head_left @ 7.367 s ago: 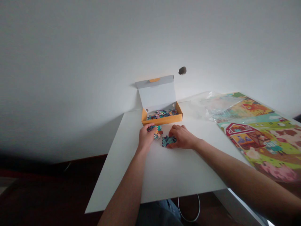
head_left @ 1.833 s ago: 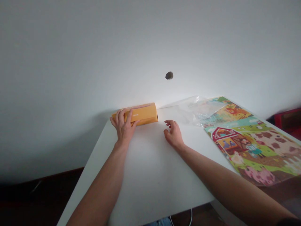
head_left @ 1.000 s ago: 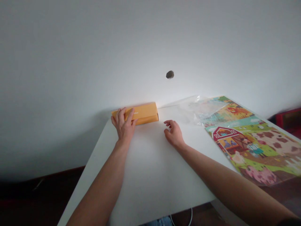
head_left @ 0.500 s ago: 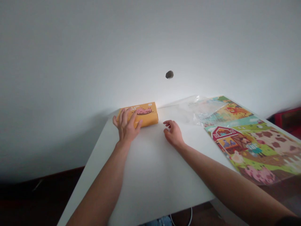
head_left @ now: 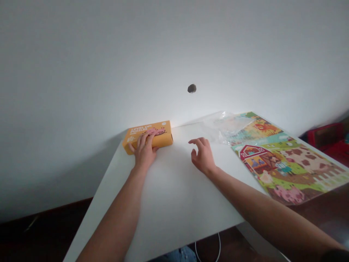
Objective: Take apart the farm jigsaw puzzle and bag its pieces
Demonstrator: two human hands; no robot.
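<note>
A yellow-orange puzzle box (head_left: 163, 140) lies at the far left corner of the white table, against the wall. Pink cartoon pigs and the words "LEVEL UP! PUZZLES" are printed on its top. My left hand (head_left: 145, 152) rests on the box's near side and top edge, fingers apart, not wrapped round it; the fingertips cover part of the print. To the right of the box my right hand (head_left: 203, 154) hovers over the table with nothing in it. Its index finger is stretched out and its thumb stands apart.
A farm-picture puzzle board (head_left: 289, 167) lies on the right side of the white table (head_left: 174, 203). Behind it is another picture sheet (head_left: 263, 127), partly under crumpled clear plastic wrap (head_left: 222, 125). The wall (head_left: 109, 72) closes off the back. Below hangs a white cable (head_left: 219, 244).
The puzzle box has shifted a little left towards the corner. My left hand has slid off its top towards the near edge, uncovering the lettering. My right hand's index finger and thumb have opened wider.
</note>
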